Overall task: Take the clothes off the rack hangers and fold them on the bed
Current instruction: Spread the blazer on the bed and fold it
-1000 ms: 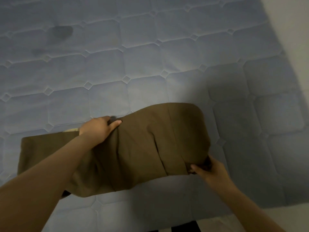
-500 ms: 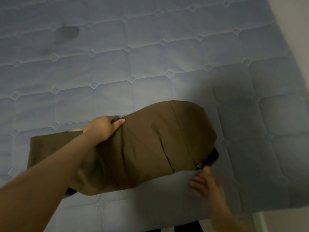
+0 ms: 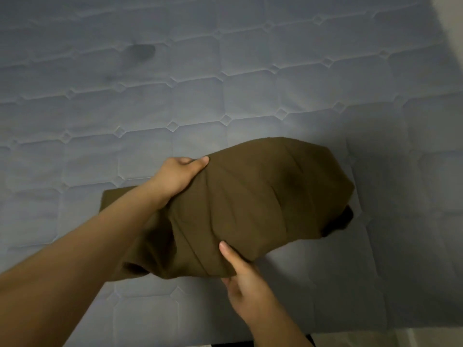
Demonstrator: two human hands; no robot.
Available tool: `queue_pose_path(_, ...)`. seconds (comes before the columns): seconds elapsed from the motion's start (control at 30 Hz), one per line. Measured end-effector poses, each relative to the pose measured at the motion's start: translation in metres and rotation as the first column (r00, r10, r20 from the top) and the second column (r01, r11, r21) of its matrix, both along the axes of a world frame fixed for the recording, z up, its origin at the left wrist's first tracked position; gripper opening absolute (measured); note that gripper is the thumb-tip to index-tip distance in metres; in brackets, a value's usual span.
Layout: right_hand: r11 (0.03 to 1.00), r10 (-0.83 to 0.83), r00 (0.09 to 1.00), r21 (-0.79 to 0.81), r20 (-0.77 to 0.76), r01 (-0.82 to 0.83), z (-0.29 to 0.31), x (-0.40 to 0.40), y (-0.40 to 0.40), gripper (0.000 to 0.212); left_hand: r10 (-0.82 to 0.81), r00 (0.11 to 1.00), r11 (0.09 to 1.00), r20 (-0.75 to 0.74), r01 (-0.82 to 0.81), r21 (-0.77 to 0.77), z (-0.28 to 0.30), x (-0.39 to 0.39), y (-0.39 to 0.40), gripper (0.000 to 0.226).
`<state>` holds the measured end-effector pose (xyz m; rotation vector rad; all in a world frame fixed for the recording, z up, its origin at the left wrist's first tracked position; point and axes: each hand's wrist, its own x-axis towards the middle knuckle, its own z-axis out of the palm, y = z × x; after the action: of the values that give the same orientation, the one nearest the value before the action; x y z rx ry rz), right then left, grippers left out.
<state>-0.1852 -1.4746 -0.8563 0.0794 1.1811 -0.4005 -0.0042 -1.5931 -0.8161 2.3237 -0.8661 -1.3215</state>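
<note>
From the head camera, a folded olive-brown cloth garment (image 3: 263, 204) lies on the quilted pale-blue bed mattress (image 3: 175, 91). The left hand (image 3: 179, 175) grasps its far edge; the right hand (image 3: 244, 279) pinches its near edge.

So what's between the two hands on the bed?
Only the brown garment: the head view shows its folded bulk spanning from the left hand at its far edge to the right hand at its near edge.

The right hand (image 3: 246, 284) leaves the far right end of the brown garment (image 3: 263, 201) and now pinches its near edge, closer to the left hand's (image 3: 179, 175) grip.
</note>
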Motion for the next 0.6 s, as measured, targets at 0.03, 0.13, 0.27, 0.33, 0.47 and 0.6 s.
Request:
queue_pose_path(0.03,0.999,-0.018,1.0,-0.035,0.002,0.018,0.004,0.0,-0.004,0.101,0.042,0.999,0.998,-0.024,-0.043,-0.041,0.007,0.001,-0.002,0.031)
queue_pose_path(0.13,0.986,-0.093,0.995,-0.141,-0.022,0.089,0.027,0.0,-0.033,0.095,0.181,0.975,0.961,-0.13,-0.203,-0.189,0.035,0.004,-0.009,0.031)
queue_pose_path(0.27,0.92,-0.082,0.989,-0.39,-0.121,0.029,0.076,-0.008,-0.099,0.069,0.278,0.946,0.873,-0.165,-0.321,-0.367,0.075,0.008,-0.023,0.029)
queue_pose_path(0.33,0.853,-0.045,0.986,-0.52,-0.163,-0.047,0.103,-0.01,-0.132,0.061,0.308,0.933,0.82,-0.187,-0.36,-0.446,0.094,0.013,-0.029,0.029)
queue_pose_path(0.47,0.654,-0.011,0.944,-0.716,-0.331,-0.244,0.157,-0.006,-0.184,0.037,0.322,0.891,0.687,-0.32,-0.452,-0.569,0.131,0.025,-0.025,0.02)
queue_pose_path(0.6,0.45,-0.002,0.893,-0.798,-0.45,-0.401,0.18,-0.008,-0.196,0.027,0.248,0.88,0.606,-0.404,-0.466,-0.644,0.153,0.032,0.001,0.009)
